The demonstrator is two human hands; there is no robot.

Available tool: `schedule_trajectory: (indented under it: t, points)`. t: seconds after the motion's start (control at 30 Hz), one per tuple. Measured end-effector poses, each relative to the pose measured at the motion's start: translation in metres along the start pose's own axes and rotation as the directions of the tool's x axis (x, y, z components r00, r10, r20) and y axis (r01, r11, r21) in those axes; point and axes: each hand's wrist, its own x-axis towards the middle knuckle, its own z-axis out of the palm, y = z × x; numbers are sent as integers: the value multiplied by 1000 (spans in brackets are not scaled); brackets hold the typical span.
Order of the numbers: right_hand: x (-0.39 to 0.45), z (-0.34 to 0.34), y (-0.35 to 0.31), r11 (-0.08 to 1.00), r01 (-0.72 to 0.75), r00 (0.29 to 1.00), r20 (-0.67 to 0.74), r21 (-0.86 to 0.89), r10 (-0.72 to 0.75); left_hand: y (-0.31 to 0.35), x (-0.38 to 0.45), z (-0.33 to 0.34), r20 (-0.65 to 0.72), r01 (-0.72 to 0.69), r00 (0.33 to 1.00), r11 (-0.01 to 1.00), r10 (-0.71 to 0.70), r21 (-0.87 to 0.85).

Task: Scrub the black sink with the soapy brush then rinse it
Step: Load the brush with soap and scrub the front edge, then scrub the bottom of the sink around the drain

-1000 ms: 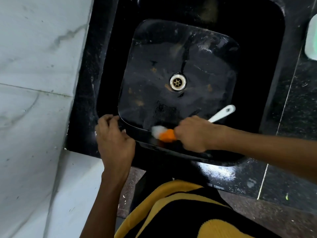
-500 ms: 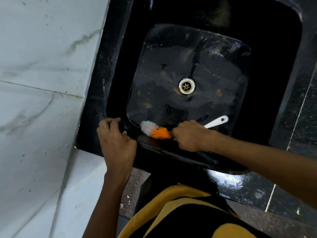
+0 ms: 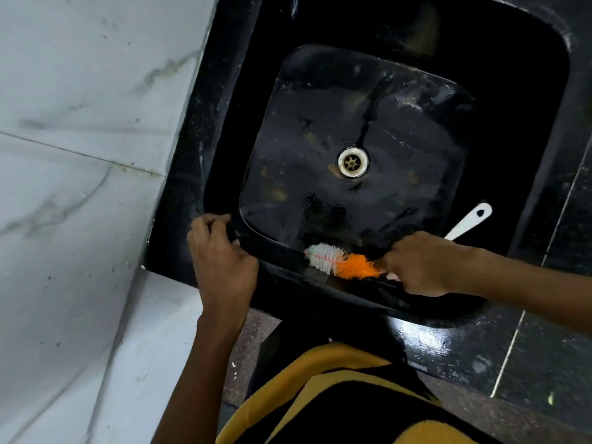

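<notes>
The black sink (image 3: 400,129) fills the middle of the head view, wet, with brownish stains and a pale round drain (image 3: 353,161) at its centre. My right hand (image 3: 423,264) is closed around a brush (image 3: 339,261) with white and orange bristles. The bristles press on the sink's near inner wall, and the white handle sticks out behind the hand to the upper right. My left hand (image 3: 221,261) grips the sink's near left rim, fingers curled over the edge.
White marble wall tiles (image 3: 80,155) rise on the left. Glossy black tiles (image 3: 544,363) lie to the right and below the sink. My yellow and black garment (image 3: 336,398) shows at the bottom.
The brush head slid left along the near wall, then back a little to the right. My left hand stays on the rim. The camera shifted slightly.
</notes>
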Motion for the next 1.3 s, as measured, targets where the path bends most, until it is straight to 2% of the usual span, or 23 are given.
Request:
schedule_trajectory:
  t: [0.07, 0.2, 0.3, 0.47, 0.6, 0.67, 0.7, 0.73, 0.8, 0.83, 0.87, 0.9, 0.93, 0.97, 1.0, 1.03, 1.07, 1.1, 1.17, 1.2, 1.23, 1.3]
  points:
    - [13, 4, -7, 1000, -3, 1000, -29, 28, 4, -1, 1, 0, 11, -1, 1000, 1000, 1, 2]
    - [71, -17, -45, 981, 67, 982, -185, 181, -33, -3, 4, 0, 20, -9, 1000, 1000, 9, 16]
    - [100, -39, -65, 970, 84, 961, -277, 229, -18, -4, 8, 0, 43, -21, 999, 1000, 20, 22]
    - [127, -47, -68, 994, -82, 929, -355, 71, 102, -3, 11, 7, 53, -26, 998, 999, 25, 25]
    - [145, -27, -49, 992, -96, 953, -294, -78, 69, 0, 15, 16, 130, -75, 989, 996, 68, 46]
    - [150, -29, -18, 979, -173, 946, -296, -104, 136, 2, 21, 20, 173, -95, 982, 992, 80, 80]
    - [154, -36, 2, 959, -269, 920, -317, -84, 231, 3, 24, 22, 185, -106, 979, 989, 85, 103]
    - [158, -44, 24, 921, -390, 861, -357, -8, 362, 3, 27, 24, 192, -113, 978, 986, 88, 121]
    - [165, -57, 60, 773, -594, 660, -416, 221, 626, 1, 33, 25, 182, -124, 978, 985, 100, 124]
    - [167, -59, 65, 744, -618, 610, -442, 255, 658, 0, 36, 25, 165, -131, 980, 985, 112, 113]
    - [171, -58, 63, 781, -591, 645, -463, 202, 608, -3, 41, 24, 141, -142, 982, 984, 127, 103]
    - [174, -56, 52, 854, -513, 745, -447, 91, 495, -5, 45, 22, 120, -156, 982, 983, 144, 98]
    - [174, -45, 33, 930, -366, 862, -390, -36, 324, -6, 51, 20, 109, -171, 981, 980, 160, 98]
    - [169, -32, 10, 963, -203, 952, -266, -175, 152, -7, 56, 18, 109, -186, 979, 977, 175, 104]
    - [162, -25, -4, 957, -91, 986, -163, -277, 47, -7, 61, 17, 117, -208, 974, 971, 195, 117]
    - [159, -26, -2, 945, -57, 990, -139, -322, 12, -6, 66, 16, 127, -237, 967, 963, 221, 130]
    - [161, -34, 9, 941, -135, 977, -202, -312, 73, -7, 70, 16, 137, -264, 960, 955, 246, 138]
    - [168, -48, 25, 927, -295, 927, -304, -234, 218, -7, 74, 16, 144, -284, 954, 949, 264, 140]
    - [175, -82, 60, 795, -607, 732, -404, -22, 548, -8, 80, 17, 148, -328, 940, 935, 309, 132]
    - [176, -91, 68, 738, -674, 658, -422, 41, 624, -9, 84, 16, 146, -352, 931, 927, 333, 128]
    - [181, -93, 69, 753, -658, 666, -446, 27, 598, -10, 89, 15, 144, -375, 923, 918, 356, 129]
    - [186, -84, 37, 870, -488, 813, -397, -66, 425, -11, 100, 13, 153, -442, 893, 887, 423, 133]
